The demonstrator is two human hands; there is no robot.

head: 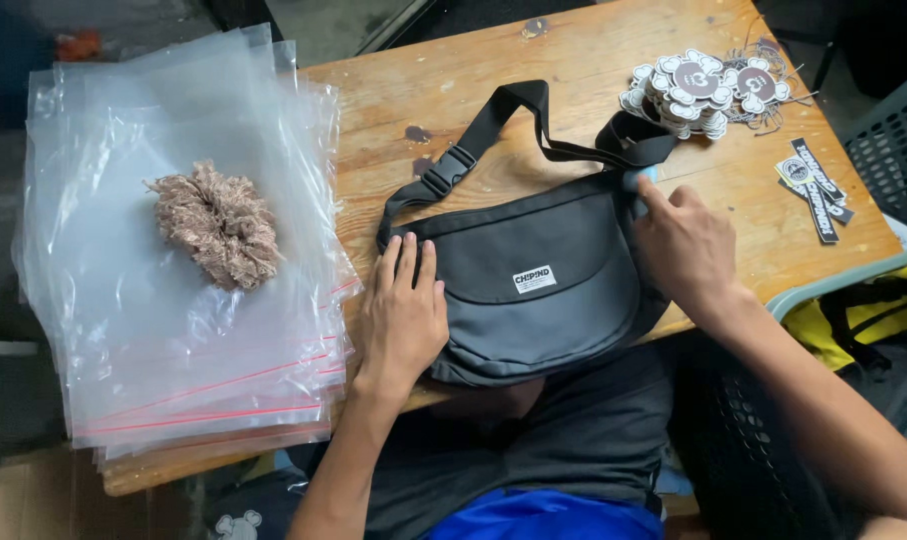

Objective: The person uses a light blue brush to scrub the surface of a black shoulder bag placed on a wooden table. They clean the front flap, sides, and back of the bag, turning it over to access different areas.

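A dark grey sling bag point(543, 280) with a black strap point(513, 115) lies on the wooden table point(573, 60), its lower edge hanging over the near side. My left hand point(401, 315) rests flat on the bag's left end, fingers together. My right hand point(685, 245) is at the bag's upper right corner, fingertips pinching a small light blue piece point(641, 178) where the strap joins. A small white label point(534, 279) sits on the bag's front.
A stack of clear zip bags point(173, 330) with red seal lines covers the table's left part, with a beige fluffy bundle point(218, 225) on top. Round white-edged tags point(708, 90) with strings and black strip tags point(818, 185) lie at the far right. A crate point(898, 150) stands beyond.
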